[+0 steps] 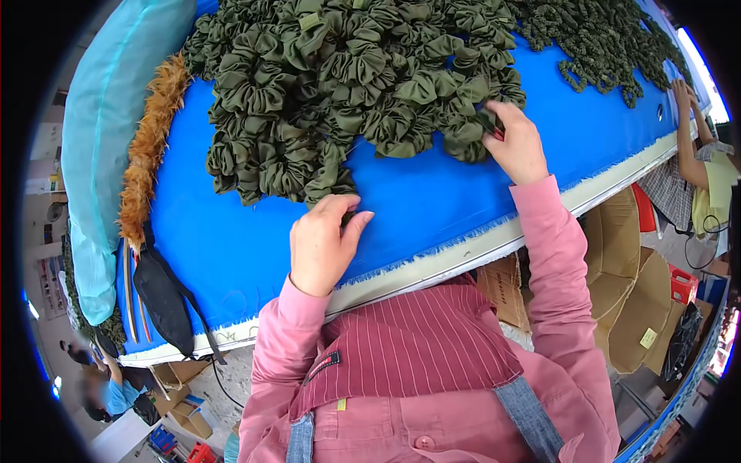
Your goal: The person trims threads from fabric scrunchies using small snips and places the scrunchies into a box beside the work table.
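Note:
A large heap of dark green fabric scrunchies [363, 69] lies on the blue-covered table. At the heap's near edge, my left hand [324, 239] has its fingers curled and thumb drawn in, with a bit of dark green scrunchie [332, 184] pinched in them. Farther right, my right hand [515, 143] reaches to a scrunchie [465, 139] at the heap's lower right edge. Its thumb and fingers are closed around a small dark and red thing [498, 133], mostly hidden by the hand, so its kind cannot be made out.
Another dark green pile [594, 38] sits farther right, near a co-worker's hands [683, 96]. A teal fabric roll [112, 154], a fluffy orange-brown strip [150, 147] and a black pouch [164, 297] line the left side. Cardboard boxes [614, 255] stand below the table's right edge.

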A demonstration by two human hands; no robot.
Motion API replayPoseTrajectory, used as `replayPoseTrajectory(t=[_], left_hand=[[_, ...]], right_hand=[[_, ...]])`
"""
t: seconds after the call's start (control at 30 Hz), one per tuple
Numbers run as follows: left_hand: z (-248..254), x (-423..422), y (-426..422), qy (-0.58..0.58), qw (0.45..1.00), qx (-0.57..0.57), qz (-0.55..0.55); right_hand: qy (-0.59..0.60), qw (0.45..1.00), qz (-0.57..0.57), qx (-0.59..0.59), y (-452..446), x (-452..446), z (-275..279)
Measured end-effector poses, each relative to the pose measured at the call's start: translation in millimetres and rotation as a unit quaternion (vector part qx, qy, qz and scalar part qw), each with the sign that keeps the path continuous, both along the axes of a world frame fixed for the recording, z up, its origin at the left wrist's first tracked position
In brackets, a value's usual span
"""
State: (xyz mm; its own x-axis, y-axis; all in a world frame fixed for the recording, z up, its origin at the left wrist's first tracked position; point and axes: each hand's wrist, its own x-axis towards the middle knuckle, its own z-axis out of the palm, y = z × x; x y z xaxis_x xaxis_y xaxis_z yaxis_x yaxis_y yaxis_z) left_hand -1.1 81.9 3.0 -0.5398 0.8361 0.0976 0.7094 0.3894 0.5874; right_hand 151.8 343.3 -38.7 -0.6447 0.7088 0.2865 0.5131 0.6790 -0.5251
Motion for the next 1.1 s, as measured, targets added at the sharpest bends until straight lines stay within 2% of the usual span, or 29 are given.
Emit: replayPoseTrajectory(t=[0.03,0.1,0.2,0.27,0.3,0.37,0.43,0.53,0.6,0.8,0.97,1.1], left_hand=[[3,2,-1,0.000,1.000,0.001,0.002],[7,11,-1,-0.185,0.981,0.051,0.004],[2,26,11,-0.241,0.964,0.116,0.007],[-1,33,11,-0.290,0.941,0.175,0.009],[-1,33,8,-0.291,0.942,0.169,0.014],[0,31,4,-0.403,0.893,0.197,0.021],[2,30,2,-0.509,0.830,0.228,0.026],[3,23,-6,-0.517,0.834,0.188,0.032],[4,17,-12,-0.522,0.839,0.150,0.037],[-10,9,-25,-0.598,0.782,0.166,0.056],[-8,10,-23,-0.635,0.752,0.166,0.066],[-9,12,-22,-0.532,0.833,0.151,0.022]], right_hand=[[0.000,1.000,0.002,0.001,-5,0,6],[0.035,0.980,0.030,-0.193,-30,11,22],[0.080,0.961,-0.003,-0.263,-94,15,43],[0.199,0.902,-0.030,-0.381,-128,17,37],[0.217,0.893,-0.043,-0.392,-142,15,37],[0.236,0.888,-0.040,-0.394,-159,13,30],[0.207,0.927,0.013,-0.313,-170,11,22],[0.174,0.929,0.053,-0.323,-180,4,30],[0.205,0.860,0.065,-0.462,-181,3,22],[0.226,0.863,0.016,-0.452,-172,-1,28],[0.179,0.900,0.054,-0.393,-164,-5,26],[0.184,0.890,0.111,-0.402,-163,-10,16]])
